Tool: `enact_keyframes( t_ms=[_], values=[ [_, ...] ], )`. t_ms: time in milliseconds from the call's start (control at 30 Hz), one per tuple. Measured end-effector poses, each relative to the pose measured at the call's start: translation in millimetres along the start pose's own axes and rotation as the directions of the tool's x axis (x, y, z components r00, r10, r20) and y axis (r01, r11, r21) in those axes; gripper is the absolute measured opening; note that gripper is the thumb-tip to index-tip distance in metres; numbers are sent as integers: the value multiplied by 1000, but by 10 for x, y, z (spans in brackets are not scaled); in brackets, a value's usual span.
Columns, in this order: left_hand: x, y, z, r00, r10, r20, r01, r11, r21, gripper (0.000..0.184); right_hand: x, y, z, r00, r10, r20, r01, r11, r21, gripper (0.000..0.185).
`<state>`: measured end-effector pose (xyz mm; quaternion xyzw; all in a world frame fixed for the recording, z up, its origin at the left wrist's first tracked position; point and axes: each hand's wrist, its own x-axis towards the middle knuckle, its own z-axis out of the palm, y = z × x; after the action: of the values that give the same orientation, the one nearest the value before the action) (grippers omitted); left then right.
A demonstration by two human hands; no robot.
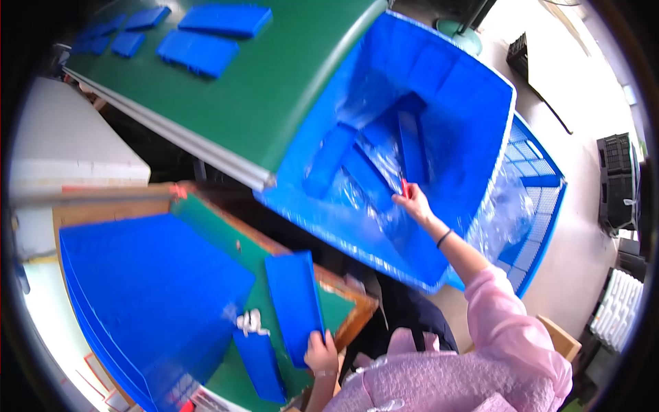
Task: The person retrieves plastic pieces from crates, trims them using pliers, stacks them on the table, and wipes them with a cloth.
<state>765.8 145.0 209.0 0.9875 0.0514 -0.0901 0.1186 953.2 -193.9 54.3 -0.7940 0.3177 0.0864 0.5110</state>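
My right hand point(414, 203) is closed around a small red tool point(404, 187) over the large blue bin point(473, 75). Several long blue parts point(412, 145) and clear plastic film lie inside that bin, below the hand. At the bottom centre my left hand point(321, 353) grips the lower end of a flat blue part point(294, 302) on the green-topped workbench point(213, 220). Beside it lies a narrower blue part point(261, 365), with a crumpled white piece point(252, 322) near its upper end.
A large blue box point(151, 288) occupies the workbench's left side. Several blue parts point(199, 52) lie on a green conveyor surface point(261, 89) at the upper left. A blue mesh basket point(542, 213) with plastic film stands right of the bin. Black crates point(616, 182) are at the far right.
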Motion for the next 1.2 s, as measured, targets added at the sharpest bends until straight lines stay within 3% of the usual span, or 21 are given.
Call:
enact_keyframes(
  t_ms=[33, 67, 100, 167, 233, 267, 300, 367, 467, 500, 533, 600, 633, 667, 733, 900, 967, 1033, 1100, 1133, 1200],
  values=[
    [-12, -35, -2, 1000, -18, -9, 18, 999, -39, 23, 158, -73, 127, 999, -49, 0, 48, 983, 176, 50],
    [22, 6, -138, 964, -189, 187, 200, 979, -42, 24, 297, -293, 179, 992, -125, -22, 127, 978, 162, 51],
    [72, 79, -317, 963, -193, 188, 201, 979, -24, 24, 381, -601, 200, 980, -195, -40, 199, 969, 147, 52],
    [222, 259, -537, 962, -202, 182, 161, 963, 216, 27, 471, -1394, 185, 926, -367, -90, 377, 879, 291, 51],
    [352, 382, -680, 967, -192, 166, 156, 966, 207, 29, 717, -1686, 214, 869, -458, -189, 495, 811, 311, 50],
    [452, 494, -765, 988, -125, 90, 114, 987, 117, 27, 830, -1671, 229, 906, -379, -186, 422, 842, 336, 51],
    [599, 631, -770, 998, -62, -9, 62, 998, 13, 25, 931, -1533, 239, 923, -341, -180, 377, 898, 226, 53],
    [828, 972, -824, 994, -107, 33, 110, 988, -105, 21, 1090, -935, 343, 929, -347, -130, 349, 937, -11, 53],
    [1201, 1382, -543, 995, 84, 53, -57, 917, -394, 16, 1031, -54, 557, 993, -17, 118, 61, 926, -373, 60],
    [1362, 1517, -411, 985, 152, 77, -103, 889, -445, 15, 1015, 220, 670, 985, 18, 171, 60, 897, -438, 60],
    [1569, 1639, -276, 954, 291, 75, -227, 860, -458, 11, 1009, 549, 855, 983, 38, 178, 54, 872, -487, 57],
    [2009, 1840, 85, 902, 417, 114, -366, 877, -310, 15, 952, 791, 1098, 978, 105, 181, 16, 824, -567, 50],
    [2275, 1960, 254, 891, 409, 198, -357, 900, -251, 18, 944, 891, 1218, 979, 103, 178, 24, 802, -596, 46],
    [2526, 2006, 516, 891, 354, 284, -316, 933, -170, 21, 936, 983, 1342, 975, 127, 185, 6, 809, -587, 46],
    [3058, 1955, 1176, 893, 262, 366, -274, 962, -21, 26, 980, 1139, 1528, 989, -25, 145, 106, 803, -586, 37],
    [4003, 1425, 2606, 945, 152, 291, -249, 909, 335, 33, 980, 1110, 1404, 994, -14, 104, 55, 913, -403, 33],
    [4112, 1336, 2856, 942, 176, 287, -269, 905, 328, 31, 946, 981, 1196, 995, 23, 99, 5, 962, -274, 34],
    [4078, 1359, 2919, 933, 204, 298, -300, 897, 325, 28, 937, 861, 978, 998, -11, 69, 30, 960, -279, 35],
    [4087, 1448, 2808, 949, 235, 211, -268, 952, 145, 25, 947, 701, 801, 1000, 6, 15, -1, 964, -267, 35],
    [4079, 1510, 2700, 955, 285, 85, -288, 957, 37, 24, 958, 614, 703, 1000, 3, -7, -5, 971, -240, 33],
    [4080, 1663, 2353, 963, 269, -10, -265, 942, -207, 24, 893, 394, 536, 980, 166, -108, -158, 984, 80, 32]
  ],
)
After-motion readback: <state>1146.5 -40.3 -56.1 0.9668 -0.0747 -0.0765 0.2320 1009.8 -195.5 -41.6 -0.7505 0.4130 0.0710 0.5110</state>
